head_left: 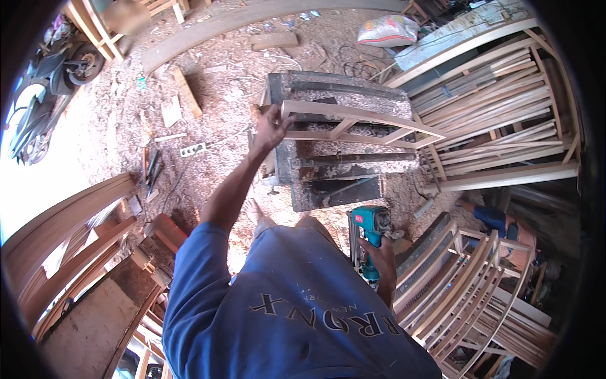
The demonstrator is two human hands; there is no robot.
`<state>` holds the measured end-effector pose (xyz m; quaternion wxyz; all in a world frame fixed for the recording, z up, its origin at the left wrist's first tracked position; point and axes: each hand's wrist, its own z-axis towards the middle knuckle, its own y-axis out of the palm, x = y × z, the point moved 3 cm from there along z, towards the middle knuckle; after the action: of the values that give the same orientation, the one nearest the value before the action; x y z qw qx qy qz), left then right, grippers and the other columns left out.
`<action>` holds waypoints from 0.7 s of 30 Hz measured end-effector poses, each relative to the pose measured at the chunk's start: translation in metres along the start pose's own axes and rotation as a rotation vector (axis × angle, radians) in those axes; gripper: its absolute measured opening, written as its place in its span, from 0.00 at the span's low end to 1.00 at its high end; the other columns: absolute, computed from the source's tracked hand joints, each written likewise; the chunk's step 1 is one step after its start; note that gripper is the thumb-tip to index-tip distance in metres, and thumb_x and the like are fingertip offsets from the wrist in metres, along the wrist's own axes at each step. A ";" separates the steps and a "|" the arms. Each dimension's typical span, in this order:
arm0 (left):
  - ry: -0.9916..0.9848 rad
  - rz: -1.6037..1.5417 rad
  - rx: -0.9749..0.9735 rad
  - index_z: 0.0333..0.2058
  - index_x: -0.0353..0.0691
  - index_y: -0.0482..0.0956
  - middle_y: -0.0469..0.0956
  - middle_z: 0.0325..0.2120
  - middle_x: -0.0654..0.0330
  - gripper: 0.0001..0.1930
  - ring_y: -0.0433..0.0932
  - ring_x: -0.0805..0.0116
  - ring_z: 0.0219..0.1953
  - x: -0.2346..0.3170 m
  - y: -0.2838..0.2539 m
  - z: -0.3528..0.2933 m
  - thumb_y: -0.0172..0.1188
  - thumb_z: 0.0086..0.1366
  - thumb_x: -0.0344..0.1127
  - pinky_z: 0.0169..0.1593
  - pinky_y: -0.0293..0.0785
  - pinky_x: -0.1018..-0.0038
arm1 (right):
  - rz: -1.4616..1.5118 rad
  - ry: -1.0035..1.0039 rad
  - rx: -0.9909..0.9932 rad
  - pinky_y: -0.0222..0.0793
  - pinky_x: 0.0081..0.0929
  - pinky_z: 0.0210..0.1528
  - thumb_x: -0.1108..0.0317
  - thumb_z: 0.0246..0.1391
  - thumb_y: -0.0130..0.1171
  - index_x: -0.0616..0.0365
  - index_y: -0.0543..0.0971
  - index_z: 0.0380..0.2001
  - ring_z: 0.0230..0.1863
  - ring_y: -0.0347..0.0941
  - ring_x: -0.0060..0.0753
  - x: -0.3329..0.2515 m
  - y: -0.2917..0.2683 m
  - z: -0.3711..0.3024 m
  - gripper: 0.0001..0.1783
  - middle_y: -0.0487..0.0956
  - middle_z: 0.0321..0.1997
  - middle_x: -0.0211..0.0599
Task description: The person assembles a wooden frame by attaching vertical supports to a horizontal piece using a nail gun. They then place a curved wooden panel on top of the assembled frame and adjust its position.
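Observation:
My left hand [273, 128] is closed around the left end of a narrow wooden frame [328, 110]. Two long rails joined by short slanted crosspieces make up this frame, which tapers to the right. It lies over a low, dark slatted bench [303, 197] strewn with wood shavings. In my right hand [382, 259] is a teal nail gun [369, 218], gripped by its handle near my right side. The nail gun is apart from the frame, to its lower right.
Shavings cover the floor [233, 88]. Wooden strips [492, 101] are racked at right; a slatted wooden frame [467, 284] stands lower right, near a crouching person [517, 234]. A power strip [192, 150], plank [187, 93], motorbike [38, 107] and curved boards [69, 208] are left; a sack [388, 30] lies far.

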<state>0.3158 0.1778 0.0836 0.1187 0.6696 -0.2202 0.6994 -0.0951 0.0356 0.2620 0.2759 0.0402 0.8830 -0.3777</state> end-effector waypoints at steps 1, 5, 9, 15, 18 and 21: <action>-0.060 -0.075 0.070 0.52 0.35 0.77 0.84 0.43 0.55 0.25 0.82 0.67 0.42 -0.004 0.008 -0.001 0.72 0.64 0.45 0.45 0.79 0.67 | -0.049 -0.040 0.039 0.71 0.29 0.27 0.54 0.49 0.74 0.64 0.82 0.34 0.21 0.75 0.24 0.002 -0.001 0.001 0.22 0.80 0.22 0.34; -0.049 -0.161 0.196 0.51 0.35 0.78 0.85 0.39 0.54 0.22 0.84 0.68 0.39 -0.010 0.026 0.007 0.71 0.63 0.41 0.44 0.80 0.70 | 0.018 0.104 -0.018 0.71 0.29 0.27 0.55 0.47 0.75 0.64 0.82 0.34 0.21 0.76 0.24 0.026 -0.002 0.012 0.22 0.80 0.23 0.36; -0.055 -0.131 0.192 0.47 0.37 0.81 0.87 0.35 0.54 0.18 0.84 0.66 0.35 -0.008 0.029 0.014 0.69 0.62 0.40 0.43 0.80 0.68 | -0.057 0.055 -0.009 0.73 0.33 0.30 0.52 0.44 0.76 0.64 0.82 0.33 0.24 0.78 0.28 0.045 -0.009 0.021 0.25 0.81 0.24 0.37; 0.010 -0.077 0.299 0.34 0.42 0.84 0.84 0.26 0.50 0.08 0.85 0.53 0.31 -0.009 0.032 -0.002 0.59 0.56 0.33 0.37 0.78 0.61 | -0.145 0.049 -0.042 0.74 0.35 0.39 0.49 0.45 0.76 0.65 0.84 0.37 0.30 0.79 0.31 0.077 -0.011 0.031 0.28 0.84 0.30 0.38; 0.122 0.011 0.286 0.32 0.42 0.83 0.82 0.25 0.48 0.09 0.83 0.44 0.31 -0.012 0.030 -0.007 0.57 0.53 0.31 0.36 0.77 0.58 | -0.111 0.098 -0.082 0.74 0.34 0.40 0.50 0.45 0.76 0.66 0.84 0.38 0.31 0.78 0.28 0.088 -0.004 0.041 0.29 0.84 0.32 0.37; 0.169 -0.084 0.242 0.31 0.42 0.83 0.81 0.25 0.46 0.08 0.82 0.42 0.31 -0.015 0.027 -0.004 0.58 0.52 0.30 0.36 0.77 0.56 | -0.139 0.023 -0.106 0.73 0.31 0.38 0.54 0.48 0.76 0.66 0.83 0.37 0.30 0.77 0.25 0.077 0.001 0.044 0.24 0.83 0.29 0.35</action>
<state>0.3006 0.1580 0.0647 0.0847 0.6264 -0.0954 0.7690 -0.1395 -0.0042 0.1972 0.2408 -0.0316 0.9054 -0.3482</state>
